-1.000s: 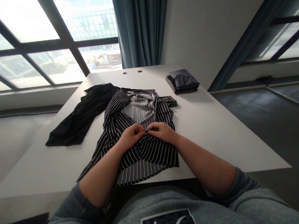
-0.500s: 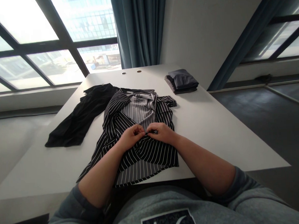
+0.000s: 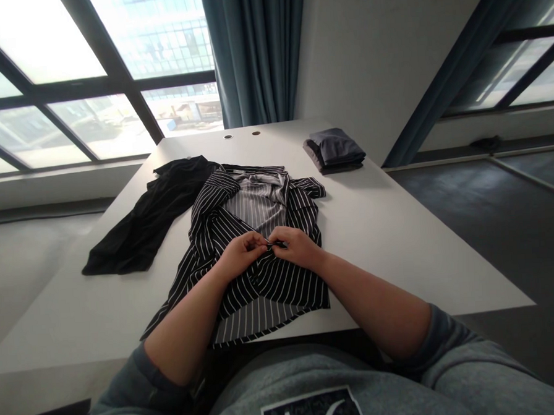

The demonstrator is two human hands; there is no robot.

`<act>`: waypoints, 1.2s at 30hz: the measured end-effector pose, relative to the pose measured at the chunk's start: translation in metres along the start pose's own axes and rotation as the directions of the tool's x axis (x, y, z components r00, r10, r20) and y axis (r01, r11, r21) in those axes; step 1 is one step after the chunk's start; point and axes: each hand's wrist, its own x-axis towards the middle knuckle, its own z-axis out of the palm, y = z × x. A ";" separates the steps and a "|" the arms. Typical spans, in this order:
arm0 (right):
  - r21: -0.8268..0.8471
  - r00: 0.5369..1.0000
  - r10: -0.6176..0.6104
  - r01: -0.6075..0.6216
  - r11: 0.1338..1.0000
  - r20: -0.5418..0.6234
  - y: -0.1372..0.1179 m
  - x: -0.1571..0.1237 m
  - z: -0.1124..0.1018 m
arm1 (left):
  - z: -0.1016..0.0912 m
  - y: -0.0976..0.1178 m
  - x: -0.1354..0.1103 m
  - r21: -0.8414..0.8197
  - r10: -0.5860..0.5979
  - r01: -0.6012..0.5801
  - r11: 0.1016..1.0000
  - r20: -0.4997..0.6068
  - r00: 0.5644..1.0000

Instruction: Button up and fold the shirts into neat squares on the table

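A black shirt with white pinstripes (image 3: 267, 288) lies spread on the white table (image 3: 391, 251), its grey striped inner side showing at the collar and hem. My left hand (image 3: 242, 254) and my right hand (image 3: 295, 247) meet over its front. Fingertips of both hands pinch a small dark fastener (image 3: 274, 245), too small to identify exactly. My hands hide part of the shirt's front.
A crumpled black garment (image 3: 152, 217) lies left of the shirt, and folded dark grey clothes (image 3: 334, 150) sit at the far right. Two round grommets (image 3: 241, 135) mark the far table area. Large windows and a teal curtain (image 3: 255, 54) stand beyond.
My fingers stay pinched on the small fastener, with only slight shifts. The whole view drifts slightly as my head moves.
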 end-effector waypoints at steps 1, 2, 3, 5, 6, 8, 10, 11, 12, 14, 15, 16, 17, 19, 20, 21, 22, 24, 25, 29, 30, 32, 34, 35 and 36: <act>0.002 1.000 0.002 -0.002 1.000 0.003 0.000 0.000 0.000 | 0.001 -0.002 0.001 -0.010 -0.005 0.005 1.000 -0.002 1.000; 0.004 1.000 0.002 -0.002 1.000 0.007 0.000 0.000 0.001 | 0.001 -0.003 0.002 -0.023 -0.011 0.011 1.000 -0.003 1.000; 0.005 1.000 0.002 -0.002 1.000 0.011 0.000 0.000 0.001 | 0.002 -0.005 0.002 -0.037 -0.018 0.018 0.999 -0.002 1.000; 0.004 1.000 0.001 -0.001 1.000 0.013 -0.001 0.000 0.000 | 0.002 -0.008 0.004 -0.068 -0.029 0.029 0.997 0.000 1.000; 0.002 1.000 -0.001 0.001 1.000 0.012 -0.001 0.000 0.000 | 0.003 -0.009 0.004 -0.080 -0.025 0.025 0.996 0.000 1.000; -0.002 1.000 -0.008 0.008 1.000 0.003 -0.002 0.000 0.000 | 0.003 -0.009 0.004 -0.081 0.001 -0.001 0.997 -0.008 1.000; -0.005 1.000 -0.009 0.009 1.000 -0.008 -0.003 0.000 0.000 | 0.004 -0.006 0.003 -0.044 0.041 -0.042 0.998 -0.025 0.999; -0.006 1.000 -0.001 0.001 1.000 -0.012 -0.003 0.000 0.001 | 0.004 -0.003 0.002 -0.013 0.059 -0.059 0.998 -0.029 0.998; -0.008 1.000 0.012 -0.012 1.000 -0.016 -0.003 0.000 0.002 | 0.005 0.000 0.001 0.021 0.072 -0.072 0.997 -0.027 0.997; -0.007 0.999 0.044 -0.045 0.999 -0.025 -0.003 0.001 0.003 | 0.006 0.006 -0.001 0.090 0.085 -0.084 0.992 -0.013 0.996; -0.004 0.998 0.057 -0.058 0.998 -0.033 -0.003 0.001 0.004 | 0.006 0.009 -0.002 0.122 0.086 -0.085 0.989 -0.005 0.996; -0.001 0.997 0.067 -0.067 0.998 -0.042 -0.003 0.001 0.005 | 0.006 0.011 -0.003 0.148 0.083 -0.083 0.985 0.001 0.997; 0.001 0.996 0.073 -0.073 0.997 -0.049 -0.004 0.001 0.005 | 0.006 0.012 -0.003 0.165 0.079 -0.078 0.983 0.003 0.997; -0.002 0.995 0.084 -0.084 0.996 -0.055 -0.005 0.001 0.006 | 0.006 0.011 -0.003 0.158 0.067 -0.065 0.985 -0.002 0.998; -0.007 0.994 0.092 -0.092 0.996 -0.056 -0.005 0.001 0.006 | 0.006 0.009 -0.002 0.139 0.061 -0.059 0.989 -0.010 0.998; -0.013 0.993 0.100 -0.101 0.995 -0.056 -0.005 0.001 0.007 | 0.006 0.008 -0.002 0.119 0.056 -0.054 0.991 -0.018 0.998; -0.018 0.993 0.107 -0.108 0.994 -0.055 -0.006 0.001 0.007 | 0.006 0.006 -0.001 0.101 0.054 -0.051 0.994 -0.022 0.998; -0.026 0.993 0.111 -0.112 0.993 -0.046 -0.006 0.001 0.007 | 0.006 0.003 0.000 0.084 0.053 -0.052 0.995 -0.019 0.998; -0.028 0.993 0.109 -0.110 0.994 -0.041 -0.005 0.001 0.007 | 0.006 0.003 0.000 0.086 0.052 -0.051 0.995 -0.014 0.999; -0.054 0.995 0.095 -0.098 0.994 -0.040 -0.004 0.000 0.009 | 0.004 0.003 0.001 0.086 0.033 -0.032 0.996 -0.008 0.999; -0.067 0.995 0.093 -0.095 0.993 -0.042 -0.003 0.000 0.009 | 0.004 0.003 0.001 0.070 0.020 -0.020 0.997 -0.001 1.000; -0.090 0.996 0.085 -0.088 0.992 -0.039 -0.002 0.000 0.009 | 0.002 0.002 0.001 0.028 -0.019 0.019 0.999 0.020 1.000; -0.105 0.996 0.077 -0.081 0.991 -0.037 -0.002 0.000 0.009 | 0.001 0.001 0.002 -0.005 -0.061 0.061 0.998 0.037 0.997; -0.109 0.996 0.076 -0.080 0.991 -0.035 -0.002 0.000 0.008 | 0.000 0.000 0.002 -0.020 -0.073 0.074 0.997 0.041 0.997; -0.112 0.996 0.077 -0.080 0.990 -0.034 -0.002 0.001 0.008 | 0.000 -0.001 0.002 -0.036 -0.079 0.081 0.996 0.045 0.996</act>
